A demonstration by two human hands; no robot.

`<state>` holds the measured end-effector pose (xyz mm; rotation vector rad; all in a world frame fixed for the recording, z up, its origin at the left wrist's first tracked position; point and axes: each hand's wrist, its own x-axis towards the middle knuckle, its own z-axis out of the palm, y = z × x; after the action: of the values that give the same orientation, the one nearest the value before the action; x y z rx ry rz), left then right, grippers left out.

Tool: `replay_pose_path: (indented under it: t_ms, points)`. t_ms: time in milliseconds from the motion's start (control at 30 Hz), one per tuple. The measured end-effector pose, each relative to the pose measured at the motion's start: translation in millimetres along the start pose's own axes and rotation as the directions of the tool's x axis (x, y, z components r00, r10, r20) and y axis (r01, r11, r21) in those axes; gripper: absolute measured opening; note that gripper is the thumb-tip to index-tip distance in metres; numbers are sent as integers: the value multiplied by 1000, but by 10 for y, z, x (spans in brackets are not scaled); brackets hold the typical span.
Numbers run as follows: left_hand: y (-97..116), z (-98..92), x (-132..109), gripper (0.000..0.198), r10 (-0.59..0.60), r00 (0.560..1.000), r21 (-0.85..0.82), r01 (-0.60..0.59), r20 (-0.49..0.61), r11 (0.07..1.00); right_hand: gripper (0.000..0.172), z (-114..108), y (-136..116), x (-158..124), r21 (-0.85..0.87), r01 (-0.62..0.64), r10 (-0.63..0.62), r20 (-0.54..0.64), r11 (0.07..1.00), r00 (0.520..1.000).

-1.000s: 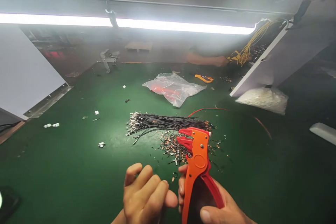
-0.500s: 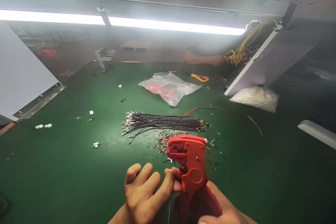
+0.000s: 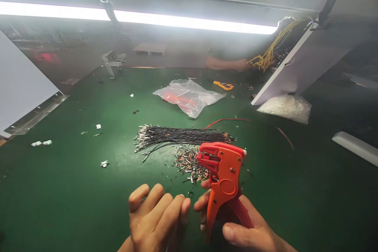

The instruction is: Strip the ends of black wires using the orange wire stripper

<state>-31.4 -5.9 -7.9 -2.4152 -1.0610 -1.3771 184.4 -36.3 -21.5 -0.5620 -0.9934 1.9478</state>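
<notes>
My right hand [image 3: 251, 228] is wrapped round the handles of a red and orange wire stripper [image 3: 226, 181], held upright with its jaws to the left. My left hand [image 3: 156, 216], fingers curled, pinches a thin dark wire [image 3: 191, 189] between thumb and forefinger; a short end pokes out past the fingertips. Most of that wire is hidden. A gap separates the left fingertips from the stripper. Beyond the hands lies a bundle of black wires [image 3: 183, 135], with silvery ends at the left and coppery ends at the right. Wire scraps [image 3: 189, 163] are heaped just in front of it.
A clear plastic bag [image 3: 189, 96] with something red inside lies farther back, near a yellow-orange tool [image 3: 223, 85]. At right sit a bag of pale pieces [image 3: 285, 108] and a slanted panel [image 3: 283, 67]. White bits dot the left. Another person's arm [image 3: 227, 63] shows across the table.
The stripper has moved right and slightly up. My left hand has shifted left, so its fingers, which were close to the stripper, are now apart from it with a wire end showing.
</notes>
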Motion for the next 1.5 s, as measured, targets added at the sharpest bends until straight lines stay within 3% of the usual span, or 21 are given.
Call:
replay_pose_path:
  t_ms: [167, 367, 500, 600, 800, 933, 1133, 1367, 1500]
  points:
    - [-19, -88, 63, 10, 26, 999, -5, -27, -44, 1000, 52, 7, 77, 19, 33, -4, 2, 59, 999, 998]
    - [52, -24, 89, 9, 32, 999, -32, -33, -30, 999, 54, 69, 90, 49, -28, -81, 83, 79, 996, 993]
    - [124, 59, 74, 15, -32, 993, -35, 29, -112, 999, 54, 129, 84, 108, -99, -81, 87, 57, 992, 995]
    - [150, 102, 81, 16, -64, 986, -49, 57, -157, 997, 45, 155, 103, 144, -42, -63, 66, 74, 997, 995]
    - [158, 109, 84, 12, -14, 992, -30, 11, -126, 999, 29, 133, 147, 140, -60, -106, 112, 106, 993, 988]
    - [171, 150, 52, 13, 2, 988, -4, -3, -156, 1000, 27, 110, 195, 105, -81, -124, 129, 59, 989, 990]
    - [123, 158, 27, 15, 87, 984, 24, -84, -154, 996, 39, 188, 224, 43, -52, -206, 197, -141, 977, 970]
    - [119, 164, -8, 14, 103, 980, 59, -94, -168, 994, 40, 109, 315, 25, -52, -133, 135, 36, 990, 990]
    - [129, 160, -2, 16, 101, 981, 80, -88, -168, 993, 42, 153, 288, 6, 6, -198, 198, -89, 980, 976]
